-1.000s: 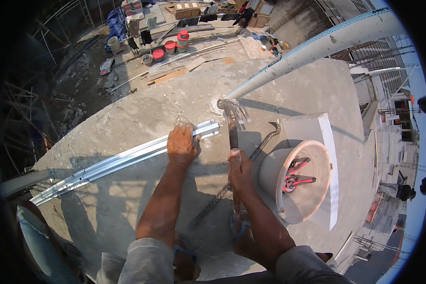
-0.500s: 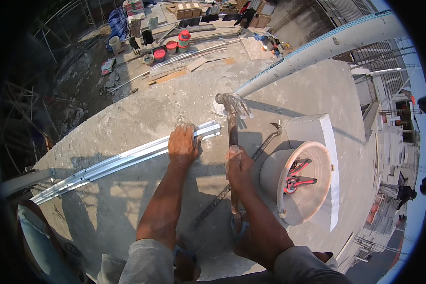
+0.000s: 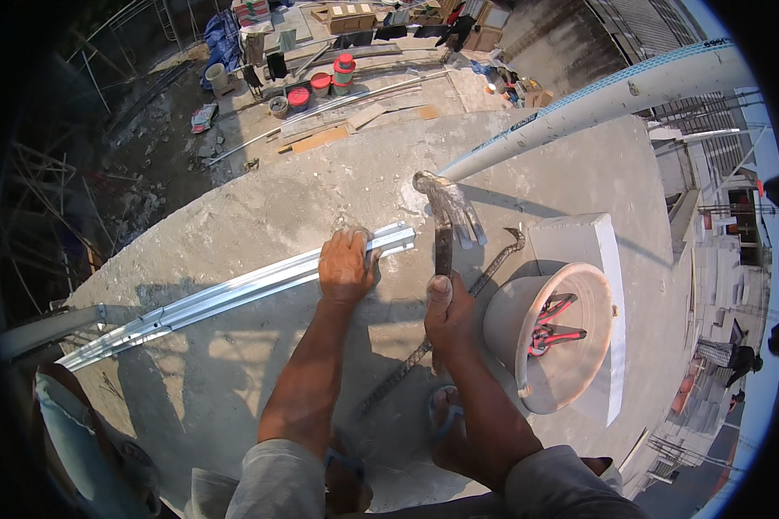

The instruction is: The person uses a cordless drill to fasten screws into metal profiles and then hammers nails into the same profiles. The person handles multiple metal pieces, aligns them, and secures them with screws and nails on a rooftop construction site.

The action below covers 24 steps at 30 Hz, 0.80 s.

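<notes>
A bundle of long, shiny metal channels (image 3: 225, 297) lies on the concrete, running from the far left toward the middle. Over its right part, close to the end, my left hand (image 3: 346, 266) is closed with the fingers curled around the metal. My right hand (image 3: 449, 313) grips the handle of a worn claw hammer (image 3: 444, 246). The hammer's head is up and beyond the hand, to the right of the channels' ends and apart from them. Under the right forearm lies a ribbed steel bar (image 3: 485, 275) with a bent tip.
Right of the hammer, a tilted bucket (image 3: 511, 320) holding red-handled pliers (image 3: 552, 333) leans by a white block (image 3: 610, 285). A thick pale pipe (image 3: 580, 97) rises from the slab toward the upper right. Beyond the slab's edge, red-lidded buckets (image 3: 320, 82) and boards stand lower down.
The hammer has tilted: its claw looks larger and its handle shorter. The whole view has shifted slightly. My left hand stays on the metal channels.
</notes>
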Motion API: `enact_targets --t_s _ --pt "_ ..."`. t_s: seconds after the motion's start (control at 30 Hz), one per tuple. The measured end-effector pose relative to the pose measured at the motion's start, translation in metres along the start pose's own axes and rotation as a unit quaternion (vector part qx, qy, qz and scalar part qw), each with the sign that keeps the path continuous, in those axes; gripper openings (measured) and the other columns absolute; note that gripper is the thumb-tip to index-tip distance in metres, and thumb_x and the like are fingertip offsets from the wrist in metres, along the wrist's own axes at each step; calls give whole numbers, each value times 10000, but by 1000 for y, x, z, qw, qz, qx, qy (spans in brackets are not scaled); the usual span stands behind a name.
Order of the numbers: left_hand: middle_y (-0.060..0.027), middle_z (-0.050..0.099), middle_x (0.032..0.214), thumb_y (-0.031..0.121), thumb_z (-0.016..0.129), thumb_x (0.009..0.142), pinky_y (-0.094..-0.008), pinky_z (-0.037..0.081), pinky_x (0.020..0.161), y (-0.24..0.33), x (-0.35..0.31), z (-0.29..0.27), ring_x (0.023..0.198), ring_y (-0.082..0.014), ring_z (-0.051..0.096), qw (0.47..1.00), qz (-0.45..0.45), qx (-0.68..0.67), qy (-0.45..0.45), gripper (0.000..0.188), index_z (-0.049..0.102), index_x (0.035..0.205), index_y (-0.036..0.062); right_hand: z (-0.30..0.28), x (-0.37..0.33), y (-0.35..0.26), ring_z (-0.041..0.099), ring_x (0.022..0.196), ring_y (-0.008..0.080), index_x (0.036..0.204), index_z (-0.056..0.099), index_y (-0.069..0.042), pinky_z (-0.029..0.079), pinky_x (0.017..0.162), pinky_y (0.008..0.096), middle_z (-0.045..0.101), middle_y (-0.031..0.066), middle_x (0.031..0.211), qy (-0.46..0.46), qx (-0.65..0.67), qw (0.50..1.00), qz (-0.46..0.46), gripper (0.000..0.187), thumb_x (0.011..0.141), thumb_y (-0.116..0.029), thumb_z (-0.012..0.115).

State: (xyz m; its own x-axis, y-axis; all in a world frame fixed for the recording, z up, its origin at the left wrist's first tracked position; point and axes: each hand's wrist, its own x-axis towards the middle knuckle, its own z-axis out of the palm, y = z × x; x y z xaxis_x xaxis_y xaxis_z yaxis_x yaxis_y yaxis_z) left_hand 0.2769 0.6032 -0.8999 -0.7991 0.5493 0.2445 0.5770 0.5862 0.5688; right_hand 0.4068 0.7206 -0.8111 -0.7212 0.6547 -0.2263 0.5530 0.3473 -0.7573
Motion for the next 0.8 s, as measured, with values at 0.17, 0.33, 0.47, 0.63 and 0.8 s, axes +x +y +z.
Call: enact_targets --t_s 0.17,0.33,0.47,0.63,0.8 --pt "-117 595 952 256 716 812 -418 461 825 2 4 -2 938 -313 584 1000 4 -3 17 289 595 1000 72 7 17 2 538 532 152 877 572 -21 437 528 335 479 57 577 -50 -36 986 154 555 1020 -537 429" --pt "-93 643 1042 316 746 832 -400 480 903 9 21 -17 1029 -299 596 980 -117 -52 -155 314 677 1049 99 -15 -64 1 640 679 346 934 570 -14 467 629 460 590 201 703 -58 31 996 58 484 1017 -481 471" --pt "-140 710 1051 311 730 868 -345 483 908 -15 57 -70 999 -254 655 880 -235 -271 -312 400 686 1107 -6 -2 -128 13 593 605 324 1012 538 -32 491 609 447 552 121 670 -124 -82 987 54 423 1025 -450 470" --pt "-177 708 993 343 692 898 -369 493 880 -28 84 -173 959 -261 659 938 -131 -74 -312 411 684 1091 -20 35 -127 20 636 884 406 1121 554 -22 501 804 505 608 184 828 -141 -163 976 -10 345 979 -337 559" --pt "-167 705 1023 315 673 921 -376 494 913 -4 36 -250 967 -246 661 924 -159 -63 -343 387 675 1095 -30 -46 -93 -3 625 989 394 1070 596 6 481 874 506 637 209 957 -346 -198 898 -186 332 952 -304 595"
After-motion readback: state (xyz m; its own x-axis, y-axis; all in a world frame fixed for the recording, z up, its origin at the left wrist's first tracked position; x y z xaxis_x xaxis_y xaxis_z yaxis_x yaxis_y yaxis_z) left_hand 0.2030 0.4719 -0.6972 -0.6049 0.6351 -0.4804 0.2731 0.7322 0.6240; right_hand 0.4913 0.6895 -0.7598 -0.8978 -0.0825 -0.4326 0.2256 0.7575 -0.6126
